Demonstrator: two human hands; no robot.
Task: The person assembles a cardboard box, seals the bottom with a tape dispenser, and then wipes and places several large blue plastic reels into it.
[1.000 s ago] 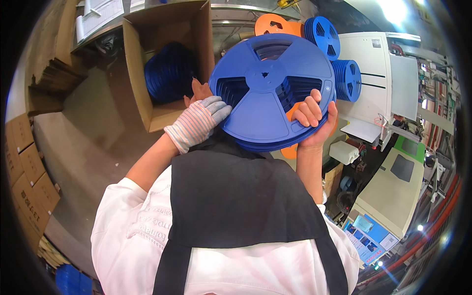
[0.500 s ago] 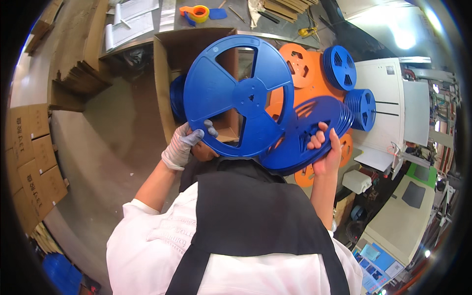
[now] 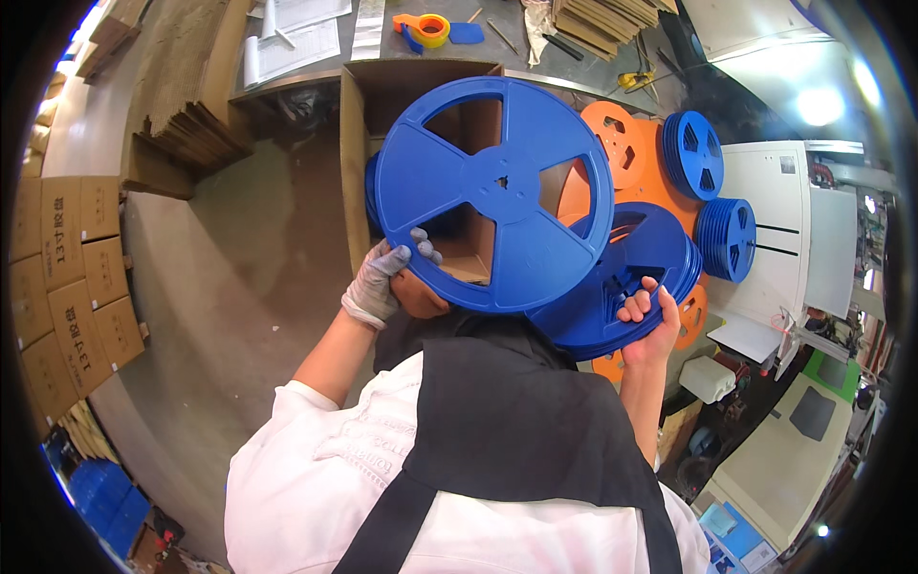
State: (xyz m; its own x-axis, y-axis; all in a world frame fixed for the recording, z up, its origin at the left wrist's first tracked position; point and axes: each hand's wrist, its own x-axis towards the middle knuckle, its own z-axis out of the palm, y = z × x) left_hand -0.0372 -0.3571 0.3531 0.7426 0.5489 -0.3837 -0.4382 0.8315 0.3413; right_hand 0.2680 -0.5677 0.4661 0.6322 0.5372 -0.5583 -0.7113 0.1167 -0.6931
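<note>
My left hand (image 3: pixel 381 279), in a pale glove with grey fingertips, pinches the lower left rim of a large blue plastic reel (image 3: pixel 535 251). The reel faces up, with cut-out windows around a small central hole. To the right, my bare right hand (image 3: pixel 650 318) grips the edge of a tilted stack of blue reels (image 3: pixel 585 311), fingers curled through a cut-out and thumb along the outside. The single reel overlaps part of that stack. Behind it stands an open cardboard box (image 3: pixel 354 172) with more blue reels (image 3: pixel 372 191) partly showing inside.
An orange rack (image 3: pixel 652 182) with round orange plates carries upright blue reel stacks (image 3: pixel 692 153) at right. A bench (image 3: pixel 521 67) at the back holds tape (image 3: pixel 432 31), papers (image 3: pixel 298 50) and flattened cardboard (image 3: pixel 598 24). Stacked cartons (image 3: pixel 76 287) stand left; a white cabinet (image 3: pixel 776 206) stands right.
The whole scene has shifted right and slightly down in the picture. The single reel appears turned a little counter-clockwise. Both hands keep their grips.
</note>
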